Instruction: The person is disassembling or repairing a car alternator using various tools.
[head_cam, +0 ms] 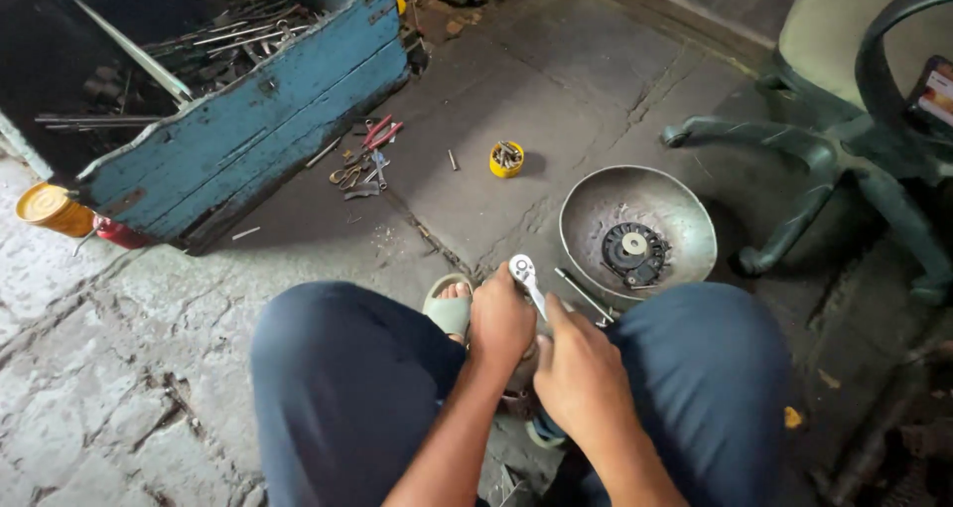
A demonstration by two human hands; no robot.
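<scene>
A steel ratchet wrench [525,279] sticks up between my knees, its round head toward the floor ahead. My left hand [499,320] wraps around the part under the wrench head. My right hand [579,373] grips the wrench handle lower down. What the wrench turns on is hidden beneath both hands; only a bit of a round metal part shows below them.
A dented metal bowl [685,214] holds a black round toothed part [634,250]. A thin rod [584,293] lies by the bowl. A small yellow tin [506,158] of bits, pliers [369,159], a blue wooden toolbox [248,130], an orange can [52,209] and a chair base [824,159] surround me.
</scene>
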